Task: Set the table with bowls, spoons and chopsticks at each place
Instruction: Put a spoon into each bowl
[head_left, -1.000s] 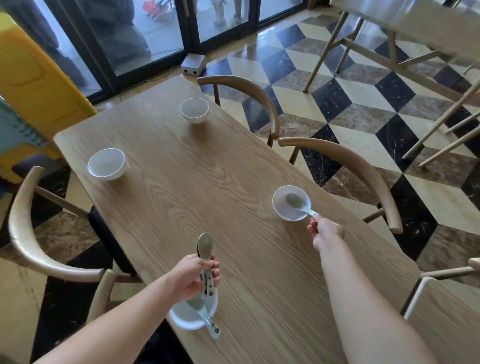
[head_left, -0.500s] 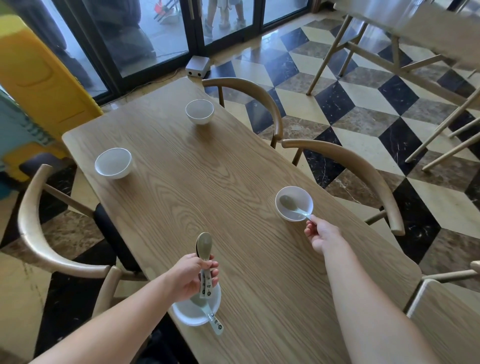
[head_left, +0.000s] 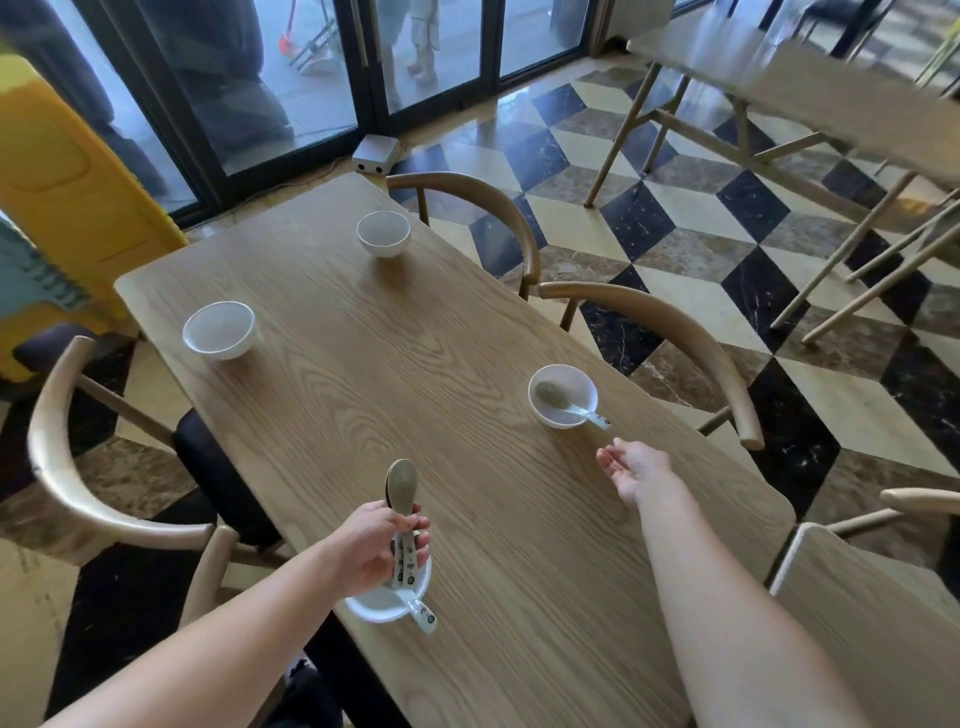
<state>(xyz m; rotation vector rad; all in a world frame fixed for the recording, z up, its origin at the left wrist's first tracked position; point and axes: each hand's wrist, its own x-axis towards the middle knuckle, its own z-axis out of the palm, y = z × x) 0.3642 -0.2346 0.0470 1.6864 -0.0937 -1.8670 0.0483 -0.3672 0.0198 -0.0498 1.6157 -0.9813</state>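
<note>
A long wooden table (head_left: 415, 374) has four white bowls on it. They sit well apart, two on each long side.

The left hand (head_left: 371, 545) is curled around a stack of spoons (head_left: 402, 486). The scoop ends stick straight up above the fingers. I cannot tell how many spoons are in the stack. This hand is over the near left bowl (head_left: 382, 603), which sits at the table edge. A spoon in the near left bowl (head_left: 422, 614) lies with its handle poking out over the rim.

The right hand (head_left: 631, 465) is wide open with the palm up, and it holds nothing. It is above the table, near the near right bowl (head_left: 569, 376) but not touching it. A spoon in the near right bowl (head_left: 551, 393) lies with its scoop end inside. Its handle leans out over the rim and points at the open hand.

The far left bowl (head_left: 219, 330) and the far right bowl (head_left: 383, 234) have no spoon in them.

Wooden chairs with round backs stand at the table: one on the left (head_left: 57, 441) and two on the right (head_left: 685, 332). The floor (head_left: 675, 249) has black, brown and cream diamonds. A small grey box (head_left: 375, 153) sits on the floor by the glass doors (head_left: 260, 78).
</note>
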